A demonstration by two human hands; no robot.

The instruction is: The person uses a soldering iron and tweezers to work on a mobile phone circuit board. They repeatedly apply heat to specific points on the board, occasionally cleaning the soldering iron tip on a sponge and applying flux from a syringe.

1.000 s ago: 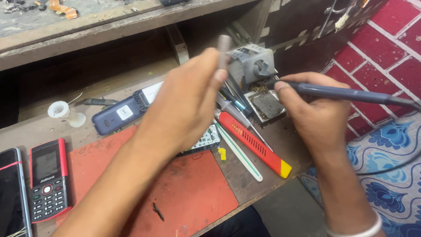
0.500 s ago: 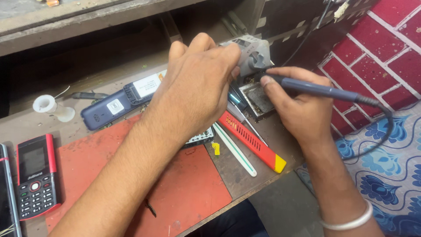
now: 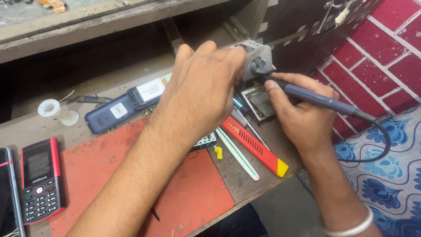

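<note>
My right hand (image 3: 302, 114) grips a soldering iron (image 3: 322, 100) with a blue-grey handle, its tip pointing toward the grey iron stand (image 3: 256, 61) at the bench's back right. My left hand (image 3: 201, 87) reaches over the bench, fingertips touching the top of that stand; whether it holds anything is hidden. A small circuit board (image 3: 205, 141) lies partly under my left wrist on the red mat (image 3: 193, 193). A metal sponge tray (image 3: 261, 103) sits below the stand.
An opened blue phone (image 3: 120, 109) lies behind the mat. A red keypad phone (image 3: 40, 177) and a dark phone (image 3: 8, 193) are at the left. A solder spool (image 3: 49, 108), a red-and-yellow tool (image 3: 254, 145) and a white spudger (image 3: 239, 154) lie nearby. A cord (image 3: 381, 140) trails right.
My left hand has moved from holding a thin tool upright onto the top of the stand. My right hand brought the iron's tip in closer to the stand.
</note>
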